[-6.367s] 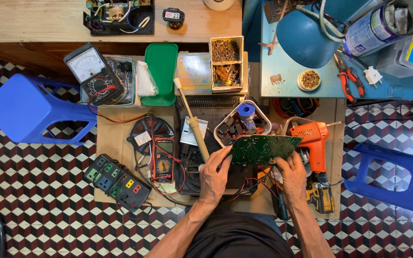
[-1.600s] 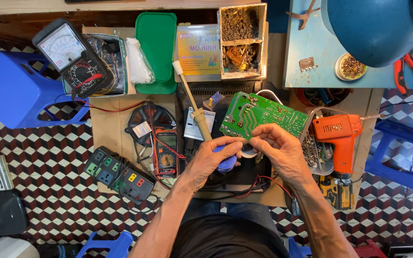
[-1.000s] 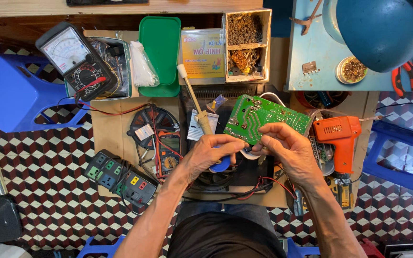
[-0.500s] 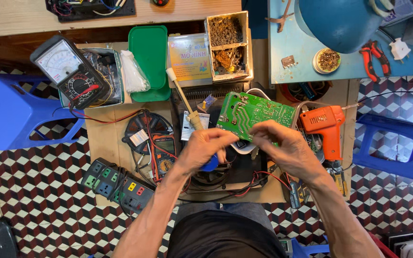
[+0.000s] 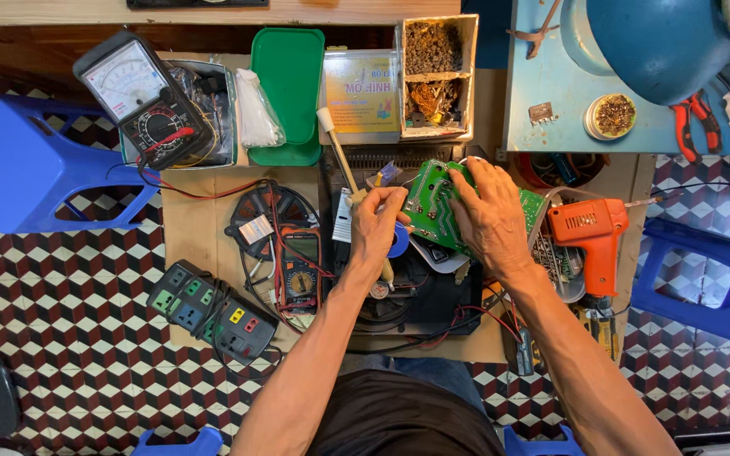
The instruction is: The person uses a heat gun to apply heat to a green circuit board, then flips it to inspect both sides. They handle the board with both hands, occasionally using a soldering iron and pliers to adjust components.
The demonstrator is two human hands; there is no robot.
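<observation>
I see both hands on one green circuit board (image 5: pixel 434 207), held tilted above the cluttered cardboard work surface (image 5: pixel 196 245). My left hand (image 5: pixel 375 226) has its grip pinched together at the board's left edge, over a blue solder spool (image 5: pixel 399 241); my right hand (image 5: pixel 490 215) lies across the board's upper face with fingers clamped over it. I judge the work mid-course: the board is lifted and under inspection, nothing on it visibly finished. Count: one board, two meters, namely one analogue multimeter (image 5: pixel 141 97) and one digital multimeter (image 5: pixel 301 268), one orange soldering gun (image 5: pixel 589 241), one power strip (image 5: pixel 211 311), one green tray (image 5: pixel 287 93).
</observation>
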